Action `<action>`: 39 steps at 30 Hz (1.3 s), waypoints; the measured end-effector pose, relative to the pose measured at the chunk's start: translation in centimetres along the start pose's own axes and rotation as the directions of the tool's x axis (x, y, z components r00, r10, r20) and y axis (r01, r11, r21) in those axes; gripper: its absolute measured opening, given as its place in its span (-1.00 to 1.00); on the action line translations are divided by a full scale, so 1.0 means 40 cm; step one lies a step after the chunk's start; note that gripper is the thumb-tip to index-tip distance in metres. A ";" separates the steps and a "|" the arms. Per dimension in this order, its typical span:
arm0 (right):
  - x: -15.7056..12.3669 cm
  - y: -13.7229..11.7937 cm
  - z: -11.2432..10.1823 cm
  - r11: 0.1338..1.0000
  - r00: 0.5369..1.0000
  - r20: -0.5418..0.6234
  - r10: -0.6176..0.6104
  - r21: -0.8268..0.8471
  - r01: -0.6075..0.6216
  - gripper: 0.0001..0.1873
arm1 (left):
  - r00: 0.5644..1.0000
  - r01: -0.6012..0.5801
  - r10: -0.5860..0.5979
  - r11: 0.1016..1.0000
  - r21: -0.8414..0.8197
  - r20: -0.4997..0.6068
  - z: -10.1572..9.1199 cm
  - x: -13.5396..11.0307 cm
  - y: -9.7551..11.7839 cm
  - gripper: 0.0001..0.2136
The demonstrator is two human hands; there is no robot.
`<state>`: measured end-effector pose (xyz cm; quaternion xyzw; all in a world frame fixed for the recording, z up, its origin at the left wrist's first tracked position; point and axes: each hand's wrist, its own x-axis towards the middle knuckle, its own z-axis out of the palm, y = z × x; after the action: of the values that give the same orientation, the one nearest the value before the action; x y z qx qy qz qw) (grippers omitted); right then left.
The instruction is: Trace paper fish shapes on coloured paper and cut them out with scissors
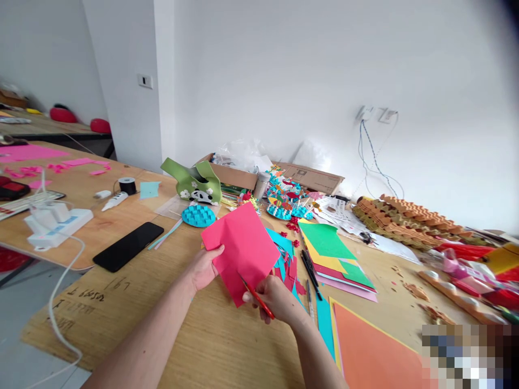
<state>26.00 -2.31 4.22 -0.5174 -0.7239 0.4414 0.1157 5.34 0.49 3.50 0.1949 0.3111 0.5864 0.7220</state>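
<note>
My left hand (206, 269) pinches the left edge of the pinkish-red paper (245, 243), raised above the table (227, 340). My right hand (275, 297) is closed round the red-handled scissors (256, 298), blades at the sheet's near part. Bare wood lies open between my forearms; an orange sheet (377, 351) takes the near right. Near left, black handwriting (93, 296), not fully readable, sits by the table's edge.

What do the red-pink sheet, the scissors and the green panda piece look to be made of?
Red-pink sheet: probably matte paper or thin card; even color, crisp straight edges.
Scissors: handle probably plastic, being smooth and bright red; the thin dark blade is likely metal.
Green panda piece: perhaps felt or foam, matte and softly curved; I can't tell which.
</note>
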 end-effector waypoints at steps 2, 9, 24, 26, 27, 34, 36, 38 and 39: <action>-0.003 -0.004 0.000 1.000 1.000 0.009 0.006 -0.004 -0.006 -0.47 | 1.000 0.000 0.000 1.000 0.002 -0.004 0.000 -0.001 -0.001 -0.77; -0.010 -0.018 -0.006 0.997 0.999 0.032 0.026 -0.078 -0.023 -0.45 | 1.000 -0.015 0.015 1.000 0.014 0.006 -0.006 0.001 -0.001 -0.77; -0.019 -0.030 -0.011 0.996 0.997 0.055 0.060 -0.067 -0.056 -0.46 | 1.000 -0.008 0.007 0.999 0.036 0.012 -0.003 -0.001 -0.005 -0.81; -0.018 -0.026 -0.010 0.997 0.997 0.055 0.051 -0.061 -0.048 -0.46 | 1.000 0.002 -0.003 0.999 0.043 0.013 -0.002 -0.001 -0.006 -0.82; -0.017 -0.025 -0.009 0.997 0.997 0.057 0.051 -0.054 -0.048 -0.46 | 1.000 0.006 -0.007 0.999 0.048 0.015 -0.002 -0.001 -0.007 -0.82; -0.024 -0.036 -0.009 0.994 0.998 0.030 0.061 -0.095 -0.058 -0.45 | 1.000 0.001 -0.002 0.997 0.075 0.016 -0.003 -0.002 -0.009 -0.82; -0.026 -0.041 -0.011 0.991 0.997 0.026 0.068 -0.120 -0.065 -0.44 | 1.000 0.005 -0.006 0.997 0.080 0.010 -0.004 -0.002 -0.009 -0.82; -0.028 -0.043 -0.014 0.988 0.998 0.029 0.055 -0.146 -0.050 -0.42 | 1.000 0.006 -0.007 0.997 0.082 0.004 -0.005 -0.001 -0.008 -0.83; -0.028 -0.043 -0.015 0.987 0.998 0.034 0.043 -0.157 -0.038 -0.42 | 1.000 0.004 -0.004 0.997 0.081 0.000 -0.007 0.000 -0.008 -0.82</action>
<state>25.76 -3.09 6.19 -0.5311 -0.7476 0.3953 0.0525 5.38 0.42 3.10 0.2235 0.3350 0.5719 0.7147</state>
